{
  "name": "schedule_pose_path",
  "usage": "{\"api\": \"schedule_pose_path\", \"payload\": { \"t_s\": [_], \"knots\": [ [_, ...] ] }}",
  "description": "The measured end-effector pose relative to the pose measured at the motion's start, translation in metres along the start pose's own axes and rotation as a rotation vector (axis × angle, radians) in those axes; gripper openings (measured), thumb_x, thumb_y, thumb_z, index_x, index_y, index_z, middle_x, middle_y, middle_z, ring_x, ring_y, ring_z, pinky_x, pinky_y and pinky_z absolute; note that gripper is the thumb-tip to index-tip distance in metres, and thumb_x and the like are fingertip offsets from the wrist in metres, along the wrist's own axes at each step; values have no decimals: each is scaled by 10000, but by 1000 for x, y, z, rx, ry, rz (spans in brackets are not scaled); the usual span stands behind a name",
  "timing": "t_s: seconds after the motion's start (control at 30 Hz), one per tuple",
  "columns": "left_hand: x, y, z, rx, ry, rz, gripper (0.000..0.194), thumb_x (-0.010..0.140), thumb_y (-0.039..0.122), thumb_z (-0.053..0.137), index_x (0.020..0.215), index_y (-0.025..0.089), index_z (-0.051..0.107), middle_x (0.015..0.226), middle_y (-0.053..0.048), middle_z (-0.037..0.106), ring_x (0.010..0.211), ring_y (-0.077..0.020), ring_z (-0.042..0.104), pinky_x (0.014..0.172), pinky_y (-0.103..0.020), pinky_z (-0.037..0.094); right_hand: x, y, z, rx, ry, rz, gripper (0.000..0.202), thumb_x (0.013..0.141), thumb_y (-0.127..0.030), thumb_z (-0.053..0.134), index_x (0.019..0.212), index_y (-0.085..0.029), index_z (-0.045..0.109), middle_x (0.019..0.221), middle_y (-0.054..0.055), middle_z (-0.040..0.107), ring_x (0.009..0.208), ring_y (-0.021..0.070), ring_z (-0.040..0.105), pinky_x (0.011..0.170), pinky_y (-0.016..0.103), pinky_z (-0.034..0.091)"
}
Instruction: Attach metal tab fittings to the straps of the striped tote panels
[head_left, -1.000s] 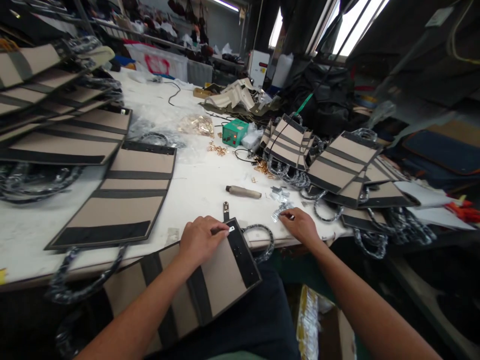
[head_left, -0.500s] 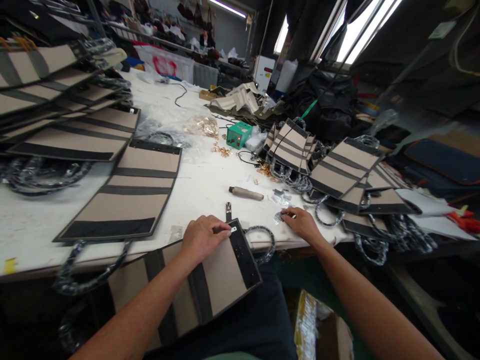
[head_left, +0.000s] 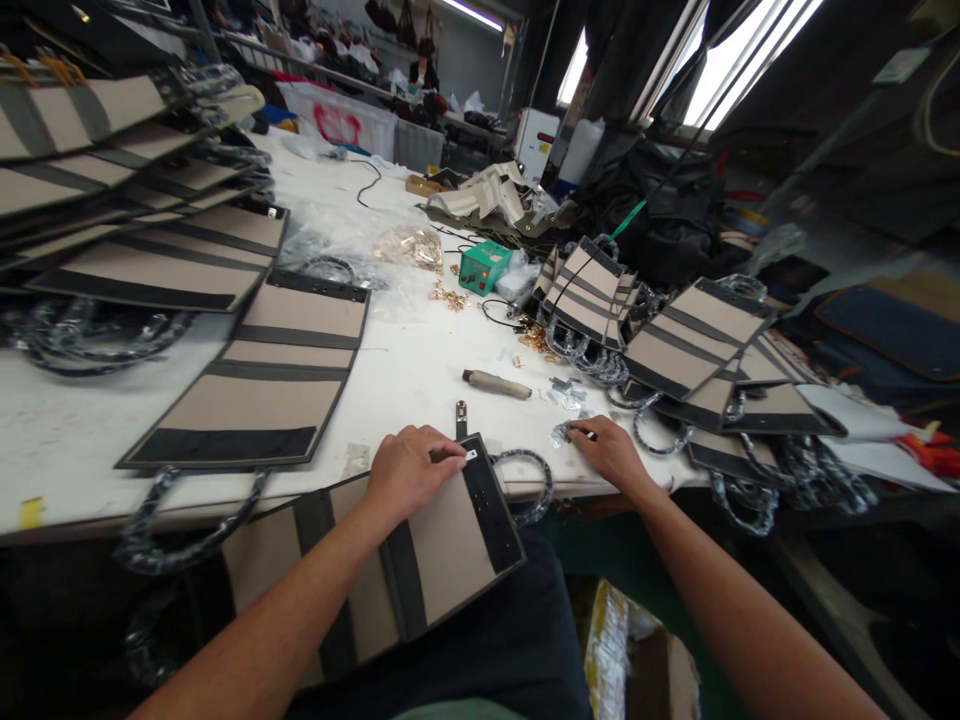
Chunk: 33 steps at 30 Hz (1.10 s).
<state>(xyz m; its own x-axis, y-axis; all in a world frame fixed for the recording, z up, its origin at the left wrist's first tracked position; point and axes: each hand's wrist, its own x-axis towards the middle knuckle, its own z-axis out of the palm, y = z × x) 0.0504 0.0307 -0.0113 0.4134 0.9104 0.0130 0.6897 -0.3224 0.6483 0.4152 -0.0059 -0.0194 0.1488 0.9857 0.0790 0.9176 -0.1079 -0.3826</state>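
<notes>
Lining side of an unfinished bag panel [head_left: 436, 565], lying across the person's lap and against the edge of the white-topped table [head_left: 405, 385]. Compared with the preceding views, the camera's view shifts slightly while both hands keep nearly the same places; the work in hand therefore shows no clear advance.

Left hand [head_left: 405, 475]: rests on the panel near its upper corner, thumb and forefinger together at the edge of a small pale plate [head_left: 471, 455] on the black strip [head_left: 496, 515]. Whether they pinch the plate or only steady it cannot be told.

Right hand [head_left: 613, 458]: lies low over the tabletop, thumb and forefinger close together at small silvery pieces [head_left: 559, 433]; whether one is clamped between them cannot be told.

Adjacent parts: a tab with a metal fitting [head_left: 461, 413] projects beyond the corner, and a plastic-wrapped handle [head_left: 546, 482] loops out from the strip's side. Beyond the hands lie a tan-gripped tool [head_left: 496, 384], loose silvery pieces [head_left: 568, 394] and a green control box [head_left: 484, 267] with a lit red indicator.
</notes>
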Motion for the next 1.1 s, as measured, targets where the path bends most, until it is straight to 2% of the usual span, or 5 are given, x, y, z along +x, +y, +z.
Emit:
{"api": "schedule_pose_path", "payload": {
  "t_s": [0.23,0.37,0.57,0.8,1.1],
  "knots": [
    [0,-2,2,0,2,-2,131,849,393,677,896,384,799,1010,54,771,1009,-235,646,862,-370,458,-8,-22,-21,198,147,139,348,962,-475,463,1027,-209,679,887,68,730,753,217,688,741,348,516],
    [0,-1,3,3,10,-9,131,836,404,689,894,376,804,1013,48,774,1015,-239,651,865,-370,462,-27,-80,-24,491,-151,77,312,953,-492,520,997,-213,653,770,8,688,627,157,649,584,261,490],
    [-2,3,2,23,22,0,150,848,407,684,912,360,811,1023,36,781,997,-236,659,875,-369,471,-52,-146,-4,551,-521,-86,234,965,-373,527,1031,-234,703,758,-23,666,567,124,597,555,242,466],
    [-2,1,3,21,20,-16,157,848,419,692,933,359,809,1051,28,776,1026,-241,643,886,-373,466,-40,-151,3,293,-569,-419,260,961,-218,529,1086,-276,750,1073,23,737,984,198,661,915,330,500],
    [-3,2,4,5,29,-23,148,838,416,699,922,369,810,1028,32,776,1010,-240,638,878,-375,459,-35,-159,8,67,-561,-557,240,958,-196,550,1100,-280,724,1029,24,722,907,196,656,814,292,478]
  ]
}}
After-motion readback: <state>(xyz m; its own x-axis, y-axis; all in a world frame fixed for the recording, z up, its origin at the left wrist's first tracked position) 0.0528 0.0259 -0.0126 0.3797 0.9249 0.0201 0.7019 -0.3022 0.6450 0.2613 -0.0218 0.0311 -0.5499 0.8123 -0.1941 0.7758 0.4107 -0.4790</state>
